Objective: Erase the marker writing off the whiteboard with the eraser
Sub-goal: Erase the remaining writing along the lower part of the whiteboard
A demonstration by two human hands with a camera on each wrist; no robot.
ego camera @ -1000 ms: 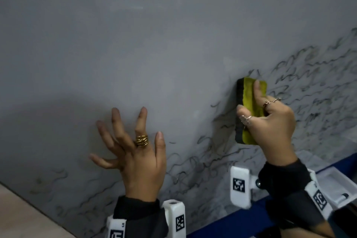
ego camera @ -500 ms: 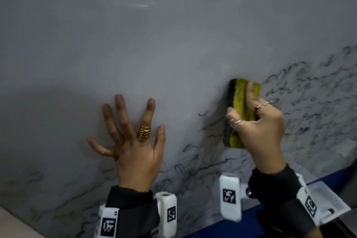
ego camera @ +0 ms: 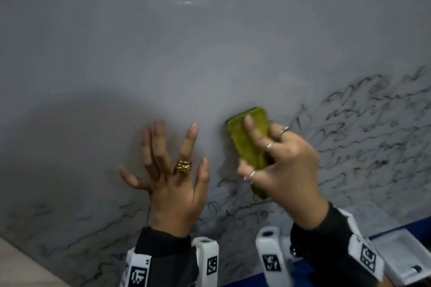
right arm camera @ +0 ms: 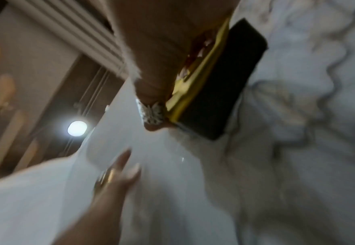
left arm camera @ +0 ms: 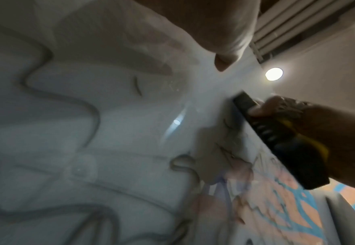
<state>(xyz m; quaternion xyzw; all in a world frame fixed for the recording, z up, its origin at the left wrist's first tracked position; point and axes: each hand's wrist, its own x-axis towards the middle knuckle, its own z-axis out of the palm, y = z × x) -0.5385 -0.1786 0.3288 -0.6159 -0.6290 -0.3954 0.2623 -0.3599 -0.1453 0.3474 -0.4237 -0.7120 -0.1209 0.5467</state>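
The right hand [ego camera: 286, 170] grips the eraser [ego camera: 250, 144], forefinger along its yellow back so the dark felt presses flat on the board [ego camera: 210, 53]. The left hand [ego camera: 172, 175] lies spread, holding nothing, probably bracing. Scribbles [ego camera: 373, 137] remain beyond, rightward and below.

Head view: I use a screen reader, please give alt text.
A right hand presses a yellow eraser against a whiteboard, black scribbles remaining right and below. The left hand rests flat, fingers spread.
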